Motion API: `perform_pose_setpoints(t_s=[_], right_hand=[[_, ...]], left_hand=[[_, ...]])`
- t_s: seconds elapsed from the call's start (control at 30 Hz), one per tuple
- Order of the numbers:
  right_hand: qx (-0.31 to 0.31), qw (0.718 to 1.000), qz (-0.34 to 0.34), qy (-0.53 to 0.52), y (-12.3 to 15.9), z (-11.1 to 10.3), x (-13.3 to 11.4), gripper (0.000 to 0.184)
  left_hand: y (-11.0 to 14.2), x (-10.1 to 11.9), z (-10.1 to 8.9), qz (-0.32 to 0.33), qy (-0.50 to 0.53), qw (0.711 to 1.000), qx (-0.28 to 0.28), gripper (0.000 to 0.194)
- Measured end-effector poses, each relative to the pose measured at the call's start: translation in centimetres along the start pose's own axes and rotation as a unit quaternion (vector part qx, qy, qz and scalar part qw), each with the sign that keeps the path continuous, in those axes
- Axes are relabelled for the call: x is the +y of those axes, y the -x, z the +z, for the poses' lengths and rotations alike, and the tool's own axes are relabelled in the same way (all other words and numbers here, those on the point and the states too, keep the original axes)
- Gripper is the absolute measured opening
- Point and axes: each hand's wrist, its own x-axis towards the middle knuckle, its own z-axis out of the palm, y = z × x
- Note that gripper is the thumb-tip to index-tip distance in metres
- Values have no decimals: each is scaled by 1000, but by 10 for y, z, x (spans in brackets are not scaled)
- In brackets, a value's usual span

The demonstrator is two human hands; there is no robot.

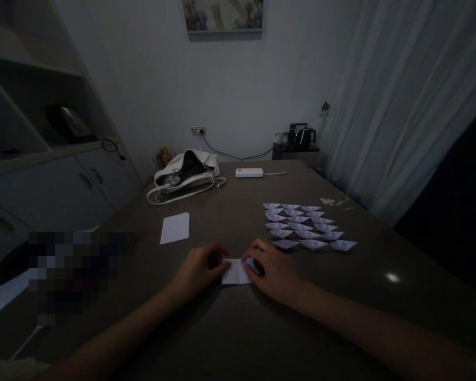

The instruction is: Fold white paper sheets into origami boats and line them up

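Note:
A small white sheet of paper with a crease down its middle lies on the brown table in front of me. My left hand pinches its upper left edge between thumb and fingers. At the upper right edge, my right hand grips the same sheet, thumb in front and fingers curled behind. Several folded paper boats stand in rows beyond my right hand. A stack of blank white paper rests beyond my left hand, apart from it.
A white handbag and a white power strip or similar flat device lie at the table's far end. Paper scraps are near the right edge. A pixelated area covers the left side. Curtains hang at right.

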Motion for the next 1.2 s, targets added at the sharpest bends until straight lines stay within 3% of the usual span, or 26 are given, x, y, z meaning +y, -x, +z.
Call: perform_pose_setpoints(t_s=[0.27, 0.5, 0.7, 1.0, 1.2], right_hand=[[-48, 996, -53, 50, -1, -4, -3, 26], [-60, 991, -66, 96, -1, -8, -8, 27], [-64, 991, -64, 102, -1, -8, -9, 26], [-64, 988, -66, 125, 0, -8, -10, 25], [-63, 990, -64, 113, -1, -8, -9, 24]], left_hand=[[-1, -3, 2, -8, 10, 1000, 9, 22], [-4, -7, 1, -99, 103, 990, 0, 32], [-1, -8, 0, -118, 56, 991, -3, 34], [5, 6, 4, -2, -18, 1000, 20, 12], [6, 14, 1, 27, -30, 999, 3, 10]])
